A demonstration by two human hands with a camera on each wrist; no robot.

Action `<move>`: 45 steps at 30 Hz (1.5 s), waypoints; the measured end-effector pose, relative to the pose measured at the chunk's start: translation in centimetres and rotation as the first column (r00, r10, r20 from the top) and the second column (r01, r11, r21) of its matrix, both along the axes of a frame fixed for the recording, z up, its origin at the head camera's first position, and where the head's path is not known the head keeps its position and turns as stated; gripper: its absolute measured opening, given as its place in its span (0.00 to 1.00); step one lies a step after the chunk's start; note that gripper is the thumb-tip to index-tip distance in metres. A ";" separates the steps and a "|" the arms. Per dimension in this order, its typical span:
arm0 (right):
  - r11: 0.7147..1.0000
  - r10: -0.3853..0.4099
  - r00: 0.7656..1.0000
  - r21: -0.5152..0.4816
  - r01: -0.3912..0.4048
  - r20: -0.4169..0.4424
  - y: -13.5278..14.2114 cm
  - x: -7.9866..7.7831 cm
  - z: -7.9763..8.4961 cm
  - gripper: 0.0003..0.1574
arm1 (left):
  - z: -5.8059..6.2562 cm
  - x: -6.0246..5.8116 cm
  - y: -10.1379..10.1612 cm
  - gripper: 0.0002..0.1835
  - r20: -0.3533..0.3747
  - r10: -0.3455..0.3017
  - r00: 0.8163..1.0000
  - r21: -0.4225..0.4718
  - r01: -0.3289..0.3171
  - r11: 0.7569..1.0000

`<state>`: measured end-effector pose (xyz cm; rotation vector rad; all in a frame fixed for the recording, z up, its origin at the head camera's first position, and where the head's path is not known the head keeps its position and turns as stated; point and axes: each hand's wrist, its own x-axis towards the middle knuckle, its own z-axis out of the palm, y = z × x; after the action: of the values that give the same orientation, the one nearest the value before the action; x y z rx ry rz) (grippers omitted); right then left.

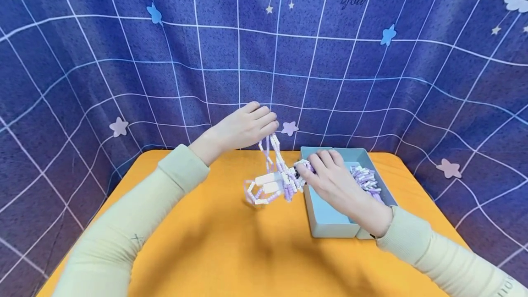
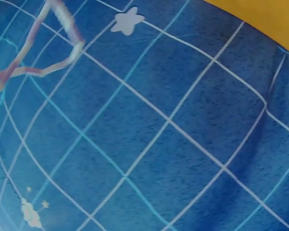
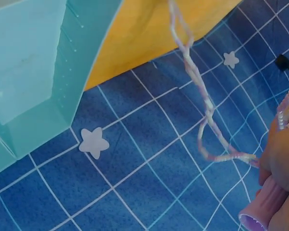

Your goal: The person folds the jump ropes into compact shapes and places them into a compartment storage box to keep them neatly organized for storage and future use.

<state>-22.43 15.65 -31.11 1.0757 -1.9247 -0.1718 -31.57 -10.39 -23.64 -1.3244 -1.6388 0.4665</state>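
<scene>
A beaded jump rope in white and lilac [image 1: 280, 162] hangs between my two hands above the table. My left hand [image 1: 247, 125], raised on the left, pinches its upper strands with bent fingers. Lower on the right, my right hand [image 1: 332, 175] grips the bunched beads beside the box. Two pale handles [image 1: 268, 179] jut left from the bunch, near a hanging loop. The right wrist view shows a lilac handle [image 3: 262, 209] under the curled right fingers [image 3: 283, 156]. Only rope loops [image 2: 62, 57] appear in the left wrist view; the left hand is outside it.
A grey-blue plastic box [image 1: 333, 230] stands at the table's right, partly behind the right forearm. Inside lies another bundle of white and lilac beads [image 1: 365, 178]. The orange table [image 1: 198, 242] meets a blue gridded curtain [image 1: 222, 81] at back and sides.
</scene>
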 end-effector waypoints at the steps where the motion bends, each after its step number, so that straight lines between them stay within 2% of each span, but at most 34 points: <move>1: 1.000 0.007 1.000 0.003 -0.007 0.003 0.0 0.1 0.0 0.15 | -0.1 -0.3 -0.1 0.10 0.004 0.001 1.000 0.010 -0.001 1.000; 7: 1.000 0.007 0.999 0.030 -0.008 0.053 0.4 0.5 0.2 0.13 | -0.6 -1.3 -0.6 0.12 0.028 0.027 0.999 0.053 -0.028 0.998; 11: 0.998 0.055 0.997 -0.003 -0.055 0.052 0.6 0.5 0.1 0.12 | -1.3 -2.0 -1.1 0.09 0.050 0.066 0.997 0.070 -0.069 0.995; 17: 0.989 0.137 0.989 -0.053 -0.135 0.052 0.6 0.8 0.3 0.11 | -2.9 -3.7 -2.4 0.07 0.130 0.142 0.981 0.098 -0.156 0.983; 20: 0.985 0.157 0.986 -0.080 -0.153 0.049 0.6 0.9 0.5 0.12 | -3.9 -4.0 -2.7 0.07 0.156 0.140 0.978 0.106 -0.157 0.982; 24: 0.972 0.193 0.981 -0.142 -0.188 0.021 0.4 1.1 1.0 0.12 | -5.2 -4.0 -2.8 0.08 0.169 0.153 0.974 0.098 -0.171 0.980; 28: 0.964 0.189 0.982 -0.187 -0.187 -0.008 0.2 1.3 1.7 0.11 | -6.8 -3.8 -3.1 0.06 0.213 0.189 0.959 0.075 -0.209 0.975; 34: 0.954 0.197 0.980 -0.224 -0.200 -0.036 0.1 1.2 2.5 0.10 | -8.8 -3.2 -2.5 0.16 0.251 0.189 0.949 0.077 -0.214 0.974; 40: 0.957 0.155 0.988 -0.248 -0.150 0.000 -0.1 1.2 2.9 0.12 | -10.7 -2.2 -1.1 0.09 0.269 0.192 0.944 0.087 -0.223 0.971; 41: 0.955 0.153 0.988 -0.256 -0.147 0.004 -0.2 1.2 2.9 0.13 | -11.0 -2.0 -0.9 0.08 0.280 0.194 0.940 0.088 -0.226 0.970; 44: 0.950 0.151 0.989 -0.278 -0.145 0.002 -0.3 1.1 3.1 0.14 | -12.0 -1.2 0.0 0.12 0.411 0.161 0.897 0.119 -0.228 0.966; 45: 0.946 0.155 0.988 -0.288 -0.147 0.002 -0.4 1.1 3.1 0.14 | -12.3 -0.9 0.3 0.16 0.497 0.139 0.856 0.140 -0.237 0.961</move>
<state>-21.34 15.26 -28.00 1.0254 -1.8122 0.2034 -32.48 -10.13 -35.98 -1.1928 -2.1841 0.0734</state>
